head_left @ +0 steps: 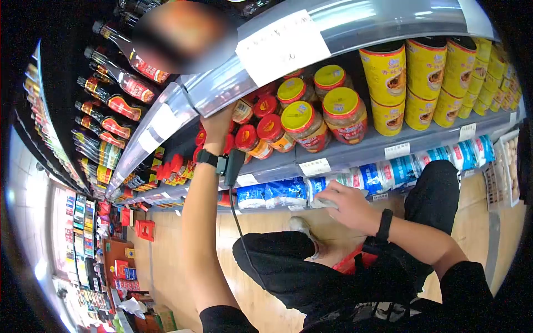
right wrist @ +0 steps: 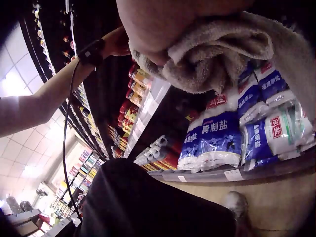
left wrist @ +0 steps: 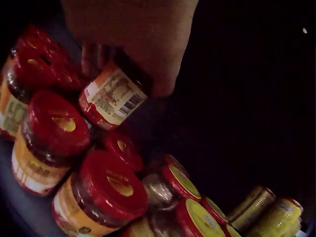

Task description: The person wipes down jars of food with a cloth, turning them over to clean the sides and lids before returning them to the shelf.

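Note:
My left hand (head_left: 217, 126) reaches deep into the middle shelf and grips a small glass jar (left wrist: 114, 98), which is tilted, its printed label and barcode facing the left wrist camera. Red-lidded jars (left wrist: 109, 190) with orange and white labels stand just below and beside it. Lower down, in front of the bottom shelf, my right hand (head_left: 352, 208) holds a bunched grey-beige cloth (right wrist: 217, 54). In the right wrist view the cloth hangs in folds from the fingers, close to blue and white salt bags (right wrist: 215, 138).
Larger yellow-lidded jars (head_left: 345, 114) and stacked yellow cans (head_left: 387, 83) fill the shelf to the right. A clear price-strip edge (head_left: 355, 30) overhangs from above. Sauce bottles (head_left: 125, 77) line the upper left shelf. My bent knees (head_left: 438, 188) are near the bottom shelf.

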### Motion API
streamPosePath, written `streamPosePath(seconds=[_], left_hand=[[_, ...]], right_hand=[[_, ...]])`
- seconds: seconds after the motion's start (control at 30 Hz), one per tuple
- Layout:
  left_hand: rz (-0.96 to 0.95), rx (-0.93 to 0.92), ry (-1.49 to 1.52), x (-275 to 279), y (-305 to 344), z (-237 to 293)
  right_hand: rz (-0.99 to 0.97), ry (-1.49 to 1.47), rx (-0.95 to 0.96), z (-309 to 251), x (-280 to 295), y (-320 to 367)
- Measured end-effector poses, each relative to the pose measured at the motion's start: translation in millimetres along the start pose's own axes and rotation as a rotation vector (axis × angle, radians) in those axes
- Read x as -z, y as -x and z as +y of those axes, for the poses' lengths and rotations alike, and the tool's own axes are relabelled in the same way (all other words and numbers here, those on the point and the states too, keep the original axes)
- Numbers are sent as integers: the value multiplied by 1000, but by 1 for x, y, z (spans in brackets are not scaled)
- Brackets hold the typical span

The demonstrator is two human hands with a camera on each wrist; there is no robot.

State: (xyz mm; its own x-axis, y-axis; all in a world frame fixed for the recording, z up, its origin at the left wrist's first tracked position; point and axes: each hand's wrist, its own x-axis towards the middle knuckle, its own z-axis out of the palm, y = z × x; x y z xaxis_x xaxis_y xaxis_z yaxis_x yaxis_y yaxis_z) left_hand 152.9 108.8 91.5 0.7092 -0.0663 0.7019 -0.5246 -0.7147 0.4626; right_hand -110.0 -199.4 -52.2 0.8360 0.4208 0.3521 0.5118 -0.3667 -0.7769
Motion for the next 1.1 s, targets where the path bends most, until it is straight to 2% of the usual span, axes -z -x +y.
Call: streamPosePath(seconds=[0.07, 0.1, 0.17, 0.2, 0.27, 0.3, 0.33, 0.4, 0.47, 0.53, 0.67, 0.73, 0.77, 0.8, 0.87, 0.93, 1.0, 1.03, 1.07, 1.1], left_hand=[[-118, 119, 45, 1, -5, 5], [-117, 122, 46, 4, -4, 13], [-267, 357, 189, 8, 1, 34], [-269, 356, 191, 9, 1, 37], [-520, 442, 228, 13, -3, 42], [-566, 416, 304, 6, -5, 12], [-567, 419, 307, 6, -8, 9], [-718, 416, 130, 4, -10, 1], [-778, 392, 138, -1, -14, -8], [-894, 285, -78, 2, -18, 0], [-852, 374, -197, 1, -11, 28], [-745, 86, -412, -1, -9, 41], [-895, 180, -631, 4, -11, 47], [-888, 184, -633, 4, -7, 53], [-729, 95, -678, 3, -2, 62], [-753, 111, -610, 9, -8, 55], [-915, 102, -344, 13, -16, 30], [-976, 173, -330, 15, -17, 21], [-977, 176, -332, 16, -15, 13], [-932, 104, -364, 17, -13, 11]], right_hand=[[-1, -7, -26, 0, 1, -1], [-4, -5, -26, 0, 1, -2], [-2, 0, -34, 1, 1, -2], [-1, 1, -37, 1, 2, -2], [-18, 9, -49, 1, 2, -2], [-18, 10, -52, 1, 3, -3], [-9, 8, -40, 1, 3, -4], [-8, 10, -35, 3, 4, -4], [2, -1, -43, 4, 5, -5], [-1, 4, -42, 4, 6, -7], [-2, 21, -36, 8, 4, -11], [0, 23, -29, 8, 4, -14], [0, 21, -27, 7, 3, -14], [-4, 22, -20, 6, 2, -15], [-15, 44, -43, 6, 1, -15], [-18, 34, -44, 5, 1, -15], [-27, 16, -52, 4, 1, -14], [-32, 30, -36, 3, 1, -14], [-35, 45, -18, 3, 0, -15], [-35, 42, -18, 4, -2, -15]])
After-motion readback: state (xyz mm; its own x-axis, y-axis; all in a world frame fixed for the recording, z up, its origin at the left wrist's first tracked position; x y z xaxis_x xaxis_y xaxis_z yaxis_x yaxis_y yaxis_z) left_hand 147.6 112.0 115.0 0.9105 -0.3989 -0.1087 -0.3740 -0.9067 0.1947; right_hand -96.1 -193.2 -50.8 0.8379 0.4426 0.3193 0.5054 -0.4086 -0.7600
